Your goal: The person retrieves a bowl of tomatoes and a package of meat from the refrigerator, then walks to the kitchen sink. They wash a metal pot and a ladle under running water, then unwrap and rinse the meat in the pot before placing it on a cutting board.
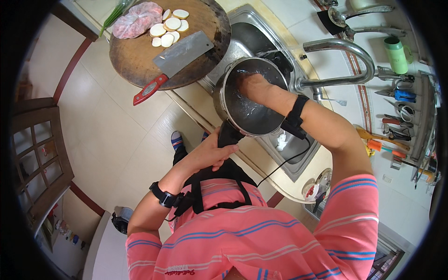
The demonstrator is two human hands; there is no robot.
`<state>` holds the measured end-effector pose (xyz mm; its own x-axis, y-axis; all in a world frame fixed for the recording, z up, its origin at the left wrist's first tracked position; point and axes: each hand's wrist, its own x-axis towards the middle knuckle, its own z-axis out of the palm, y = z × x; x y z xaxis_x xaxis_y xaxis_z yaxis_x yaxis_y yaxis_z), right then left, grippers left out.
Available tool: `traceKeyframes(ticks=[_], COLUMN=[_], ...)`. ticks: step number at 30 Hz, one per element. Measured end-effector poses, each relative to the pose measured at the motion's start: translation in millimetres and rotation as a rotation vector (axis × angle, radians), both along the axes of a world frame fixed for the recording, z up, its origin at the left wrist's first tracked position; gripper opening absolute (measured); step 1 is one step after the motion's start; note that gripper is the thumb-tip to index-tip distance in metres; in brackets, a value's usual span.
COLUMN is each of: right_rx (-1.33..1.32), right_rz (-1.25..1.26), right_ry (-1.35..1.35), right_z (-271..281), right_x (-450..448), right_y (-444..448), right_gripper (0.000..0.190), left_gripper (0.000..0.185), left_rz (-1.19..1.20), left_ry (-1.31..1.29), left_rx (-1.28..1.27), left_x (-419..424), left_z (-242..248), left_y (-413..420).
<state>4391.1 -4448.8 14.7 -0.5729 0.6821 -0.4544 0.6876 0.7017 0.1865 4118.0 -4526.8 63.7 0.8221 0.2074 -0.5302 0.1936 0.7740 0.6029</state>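
Observation:
My left hand [213,150] is wrapped around the black handle [228,135] of a metal pot [219,99], which looks like a pressure cooker without its lid. The pot is over the sink, with its mouth facing up toward me. Inside it, my right hand [253,87] reaches down into what appears to be water. Its fingers are blurred and partly hidden, so whether they hold anything is unclear. A curved metal faucet [364,52] arches in from the wall side, its outlet pointing toward the sink.
A round wooden chopping board [129,66] overlaps the left of the metal sink [301,171]. On it lie a red-handled cleaver [183,54], pale round slices [172,24] and a plastic bag of pinkish food [138,21]. Utensils and a green mug [395,54] line the wall.

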Motion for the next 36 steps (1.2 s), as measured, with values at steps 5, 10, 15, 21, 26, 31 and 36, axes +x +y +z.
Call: traceKeyframes(ticks=[5, 10, 15, 21, 26, 31, 36], right_rx=[-0.363, -0.614, -0.509, -0.373, -0.39, -0.338, -0.63], right_rz=[-0.241, -0.315, -0.232, -0.367, -0.35, -0.463, -0.457], right_ry=[-0.183, 0.165, -0.047, -0.164, 0.019, -0.075, 0.036], right_z=[15, 25, 11, 32, 20, 22, 36], right_x=[9, -24, -50, -5, -28, -7, -33], right_y=[-28, -43, 4, -11, -24, -13, -47], right_gripper=[0.024, 0.029, 0.029, 0.023, 0.031, 0.032, 0.042], left_gripper=[0.071, 0.073, 0.072, 0.075, 0.076, 0.077, 0.073], left_rz=[0.006, 0.001, -0.03, -0.029, -0.027, -0.016, -0.02], left_ry=[-0.001, -0.012, -0.026, -0.015, 0.003, -0.024, -0.009], left_rx=[-0.017, -0.021, 0.012, 0.0, 0.015, -0.001, 0.017], left_x=[3, 3, -2, -2, -2, -2, -2], left_z=[3, 3, 0, -2, -4, -5, -5], left_y=[1, 2, 2, 2, 1, 0, 0])
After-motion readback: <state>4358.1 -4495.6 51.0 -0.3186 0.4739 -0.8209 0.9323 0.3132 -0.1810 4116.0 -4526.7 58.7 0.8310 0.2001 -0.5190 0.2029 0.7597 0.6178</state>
